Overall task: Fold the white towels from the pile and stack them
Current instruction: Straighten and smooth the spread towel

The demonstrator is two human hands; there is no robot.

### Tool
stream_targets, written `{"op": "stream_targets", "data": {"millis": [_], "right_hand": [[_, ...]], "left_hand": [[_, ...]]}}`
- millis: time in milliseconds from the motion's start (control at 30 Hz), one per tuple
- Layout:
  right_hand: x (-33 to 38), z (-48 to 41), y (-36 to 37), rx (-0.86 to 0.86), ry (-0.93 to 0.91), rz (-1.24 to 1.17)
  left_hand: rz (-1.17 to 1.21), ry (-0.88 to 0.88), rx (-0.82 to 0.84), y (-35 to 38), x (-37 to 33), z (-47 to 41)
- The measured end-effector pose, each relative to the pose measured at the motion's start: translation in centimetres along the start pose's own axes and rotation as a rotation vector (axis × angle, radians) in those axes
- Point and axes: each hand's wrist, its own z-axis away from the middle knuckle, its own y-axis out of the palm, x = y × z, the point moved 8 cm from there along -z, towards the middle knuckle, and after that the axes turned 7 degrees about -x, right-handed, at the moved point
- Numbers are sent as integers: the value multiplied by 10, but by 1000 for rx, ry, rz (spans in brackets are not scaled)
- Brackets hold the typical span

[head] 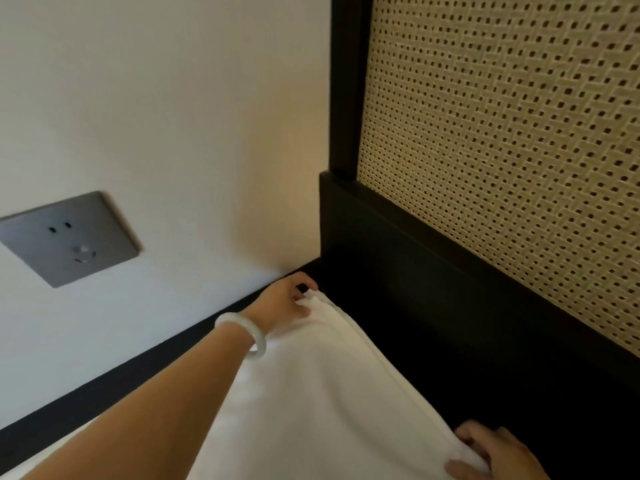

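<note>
towel (311, 393) on ledge (450, 341) | socket (69, 239) on wall (173, 98), left | cane panel (502, 150) behind, right

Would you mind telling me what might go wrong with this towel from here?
The left hand pinches only the far corner of the white towel, so it may slip free. That corner lies close to where the wall meets the dark frame, so it might snag there. The right hand grips a bunched edge, so the fold may come out uneven.
</note>
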Motion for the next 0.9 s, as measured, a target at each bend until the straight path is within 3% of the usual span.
{"op": "stream_targets", "data": {"millis": [33, 100, 233, 633, 900], "right_hand": [[-16, 6, -11, -17, -123, -32], [-19, 7, -18, -71, 3, -98], [-26, 8, -9, -106, 8, -151], [-22, 14, -5, -25, 118, -211], [-24, 18, -3, -81, 98, -267]], "left_hand": [[-15, 28, 14, 2, -3, 0], [-31, 78, 30, 5, -9, 0], [-38, 149, 66, 10, -18, -3], [-160, 87, 6, -1, -14, 6], [-370, 80, 49, -3, -26, 12]]}}
